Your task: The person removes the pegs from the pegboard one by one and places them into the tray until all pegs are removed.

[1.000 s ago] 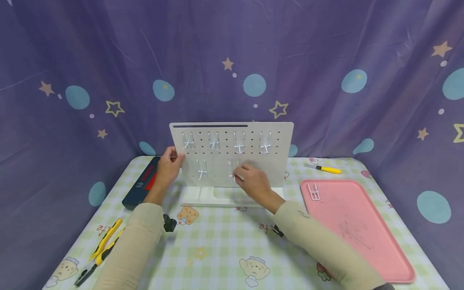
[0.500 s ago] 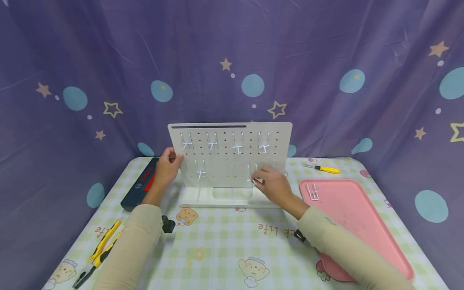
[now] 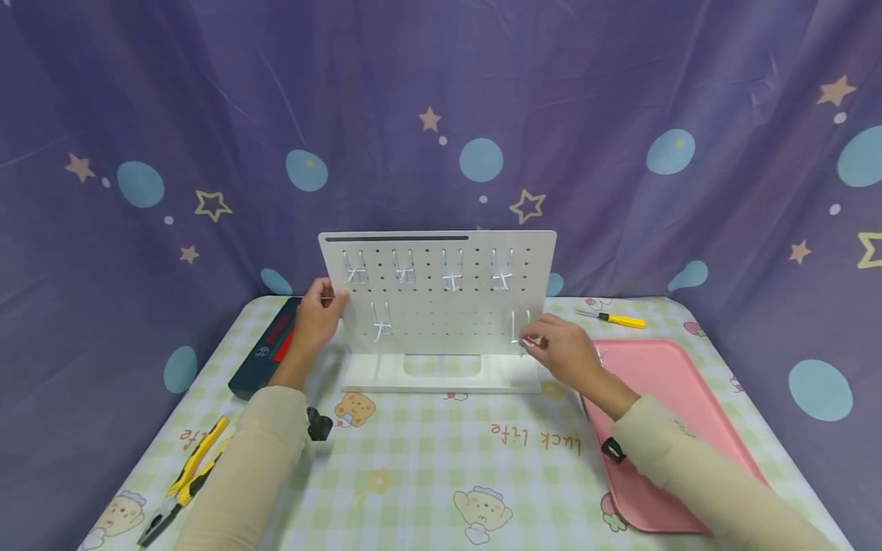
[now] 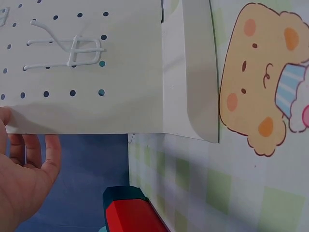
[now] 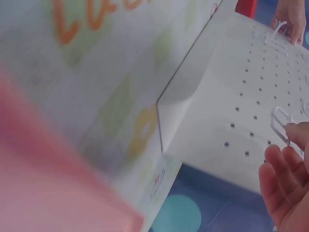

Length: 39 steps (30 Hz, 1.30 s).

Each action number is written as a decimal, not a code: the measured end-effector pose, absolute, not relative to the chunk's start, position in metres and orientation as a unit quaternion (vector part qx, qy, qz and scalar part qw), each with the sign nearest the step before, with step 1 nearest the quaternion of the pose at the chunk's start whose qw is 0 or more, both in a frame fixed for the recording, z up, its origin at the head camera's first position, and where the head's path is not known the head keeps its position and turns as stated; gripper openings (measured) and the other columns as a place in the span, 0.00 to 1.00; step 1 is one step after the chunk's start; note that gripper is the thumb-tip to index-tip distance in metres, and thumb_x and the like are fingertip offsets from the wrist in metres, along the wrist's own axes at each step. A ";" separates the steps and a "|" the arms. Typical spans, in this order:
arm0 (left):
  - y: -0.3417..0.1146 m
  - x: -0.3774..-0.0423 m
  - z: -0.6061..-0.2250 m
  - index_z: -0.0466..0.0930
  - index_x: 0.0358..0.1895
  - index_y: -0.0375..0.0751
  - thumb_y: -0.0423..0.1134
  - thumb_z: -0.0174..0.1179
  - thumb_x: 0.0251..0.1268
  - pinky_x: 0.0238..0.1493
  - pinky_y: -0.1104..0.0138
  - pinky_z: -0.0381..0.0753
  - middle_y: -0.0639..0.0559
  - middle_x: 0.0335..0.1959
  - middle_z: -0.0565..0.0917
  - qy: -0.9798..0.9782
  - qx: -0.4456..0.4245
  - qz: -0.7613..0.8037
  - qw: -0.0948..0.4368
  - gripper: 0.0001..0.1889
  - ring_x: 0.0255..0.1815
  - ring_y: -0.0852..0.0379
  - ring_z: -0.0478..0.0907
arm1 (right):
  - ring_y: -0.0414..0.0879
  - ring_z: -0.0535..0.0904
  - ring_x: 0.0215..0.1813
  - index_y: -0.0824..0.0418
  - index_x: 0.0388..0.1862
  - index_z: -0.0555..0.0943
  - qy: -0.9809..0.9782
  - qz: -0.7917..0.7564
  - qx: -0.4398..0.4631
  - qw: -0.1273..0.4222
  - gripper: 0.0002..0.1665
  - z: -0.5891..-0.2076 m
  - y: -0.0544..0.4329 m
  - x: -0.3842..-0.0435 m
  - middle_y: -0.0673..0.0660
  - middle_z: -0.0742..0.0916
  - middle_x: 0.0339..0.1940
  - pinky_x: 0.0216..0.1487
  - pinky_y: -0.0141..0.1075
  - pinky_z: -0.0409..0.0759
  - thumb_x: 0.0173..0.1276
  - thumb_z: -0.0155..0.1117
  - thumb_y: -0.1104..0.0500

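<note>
A white pegboard [image 3: 429, 340] stands upright on its base at the back of the table. My left hand [image 3: 318, 317] grips its left edge, with the thumb on the front and the fingers [image 4: 50, 154] behind. At the board's lower right, my right hand [image 3: 566, 352] pinches a white wire double-prong hook [image 5: 273, 124] between thumb and fingers, close against the perforated face. Several similar hooks hang in a row along the top, and another hook [image 3: 382, 329] hangs at lower left. The hook's ends at the holes are partly hidden by my right fingers.
A pink tray [image 3: 661, 383] lies right, under my right forearm, with a wire hook [image 3: 602, 357] mostly hidden behind my wrist. A yellow screwdriver [image 3: 623, 321] lies behind it. At left are a dark case with red [image 3: 265, 352] and yellow-handled pliers [image 3: 196, 463].
My right hand has moved right along the lower part of the board, carrying the hook from the middle to near the right edge. My left hand has stayed at the left edge.
</note>
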State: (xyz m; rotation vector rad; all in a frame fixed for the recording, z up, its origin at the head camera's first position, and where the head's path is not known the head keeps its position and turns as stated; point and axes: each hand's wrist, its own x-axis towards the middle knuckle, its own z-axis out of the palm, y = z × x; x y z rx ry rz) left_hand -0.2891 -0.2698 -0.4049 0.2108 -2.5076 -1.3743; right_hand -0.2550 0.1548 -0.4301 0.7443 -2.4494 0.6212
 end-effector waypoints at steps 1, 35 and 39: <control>-0.270 -0.289 -0.405 0.68 0.62 0.38 0.48 0.50 0.78 0.61 0.50 0.79 0.36 0.58 0.78 -0.866 0.071 -0.476 0.137 0.20 0.57 0.43 0.75 | 0.42 0.84 0.30 0.52 0.36 0.89 -0.903 0.229 0.268 0.246 0.07 -0.429 0.159 -0.255 0.49 0.88 0.33 0.32 0.37 0.82 0.59 0.78 0.60; -0.271 -0.292 -0.404 0.69 0.61 0.38 0.47 0.52 0.77 0.58 0.52 0.79 0.36 0.57 0.78 -0.863 0.067 -0.481 0.138 0.19 0.56 0.43 0.76 | 0.52 0.88 0.32 0.58 0.36 0.88 -0.947 0.214 0.169 0.171 0.03 -0.420 0.308 -0.276 0.57 0.91 0.32 0.36 0.46 0.83 0.64 0.71 0.60; -0.271 -0.291 -0.405 0.69 0.61 0.38 0.47 0.51 0.77 0.57 0.54 0.79 0.36 0.57 0.78 -0.864 0.069 -0.480 0.136 0.19 0.55 0.43 0.75 | 0.53 0.88 0.33 0.57 0.36 0.87 -0.958 0.209 0.151 0.127 0.04 -0.429 0.316 -0.275 0.58 0.91 0.33 0.37 0.46 0.81 0.66 0.69 0.58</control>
